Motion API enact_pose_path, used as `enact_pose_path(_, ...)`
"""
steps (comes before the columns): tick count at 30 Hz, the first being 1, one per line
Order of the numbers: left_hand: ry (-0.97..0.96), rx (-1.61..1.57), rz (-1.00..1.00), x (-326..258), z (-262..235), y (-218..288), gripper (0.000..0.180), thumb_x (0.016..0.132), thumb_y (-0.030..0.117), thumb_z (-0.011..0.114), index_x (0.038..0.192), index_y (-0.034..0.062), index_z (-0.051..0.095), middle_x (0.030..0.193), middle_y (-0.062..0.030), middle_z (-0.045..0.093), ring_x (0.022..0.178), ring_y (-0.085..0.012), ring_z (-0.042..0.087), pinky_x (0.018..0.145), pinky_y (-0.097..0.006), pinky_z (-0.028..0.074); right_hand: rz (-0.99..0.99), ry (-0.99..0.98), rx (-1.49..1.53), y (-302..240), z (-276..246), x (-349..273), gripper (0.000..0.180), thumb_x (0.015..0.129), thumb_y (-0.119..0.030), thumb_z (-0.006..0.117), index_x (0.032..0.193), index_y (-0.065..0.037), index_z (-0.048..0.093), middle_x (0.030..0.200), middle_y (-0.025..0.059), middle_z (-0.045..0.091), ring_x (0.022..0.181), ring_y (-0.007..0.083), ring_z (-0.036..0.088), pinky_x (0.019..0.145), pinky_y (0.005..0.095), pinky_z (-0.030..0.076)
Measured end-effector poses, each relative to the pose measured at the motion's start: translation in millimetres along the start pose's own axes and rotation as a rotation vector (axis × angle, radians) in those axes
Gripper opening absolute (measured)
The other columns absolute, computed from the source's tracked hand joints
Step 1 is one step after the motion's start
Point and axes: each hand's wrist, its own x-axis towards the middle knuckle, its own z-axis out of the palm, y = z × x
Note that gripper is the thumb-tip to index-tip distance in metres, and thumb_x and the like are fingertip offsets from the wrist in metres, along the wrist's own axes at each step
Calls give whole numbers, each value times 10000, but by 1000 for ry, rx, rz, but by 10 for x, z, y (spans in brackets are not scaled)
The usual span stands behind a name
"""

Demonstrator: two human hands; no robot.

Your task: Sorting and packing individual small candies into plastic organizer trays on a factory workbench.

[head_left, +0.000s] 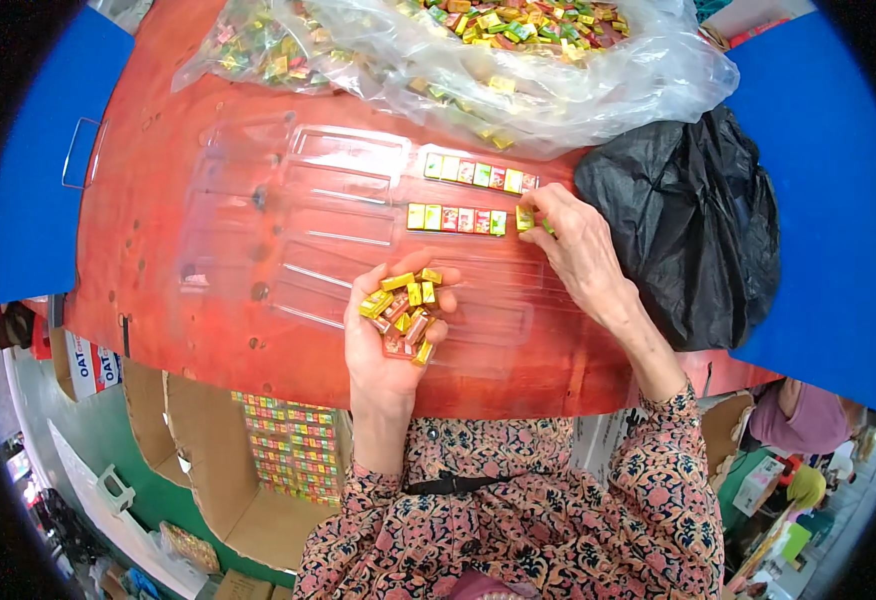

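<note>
My left hand [376, 362] is palm up, with its fingers curled round a heap of small wrapped candies [403, 305] in yellow and reddish brown. My right hand [586, 248] pinches one yellow-green wrapped candy [525, 219] between thumb and fingertips. Left of that candy, a row of candies [457, 219] in yellow, red and green lies in a slot of a clear plastic tray [346, 148]. Farther from me, a second row [479, 173] fills another slot. The tray's near part, close to my left hand, shows no candies.
A large clear plastic bag [658, 60] full of loose candies spreads across the far side of the red table [158, 240]. To the right lies a crumpled black plastic bag [678, 220]. Below the table's near edge, a cardboard box [208, 470] holds packed candy sheets [293, 445].
</note>
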Motion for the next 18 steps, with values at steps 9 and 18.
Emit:
enact_pose_path(9,30,-9,-27,37,-21,13,366,882,290,405,1076,32,578,990,-253,575,749,-293,557,440,-284,465,-36,-33,54,40,56,29,290,674,-11,660,928,-5,519,829,132,514,776,309,537,665,376,425)
enact_pose_path(18,-7,-15,-31,46,-27,13,380,883,293,399,1086,24,575,993,-252,569,764,-285,550,447,-276,459,43,-21,239,167,139,20,209,681,-35,682,849,18,569,781,88,508,664,204,505,588,315,402)
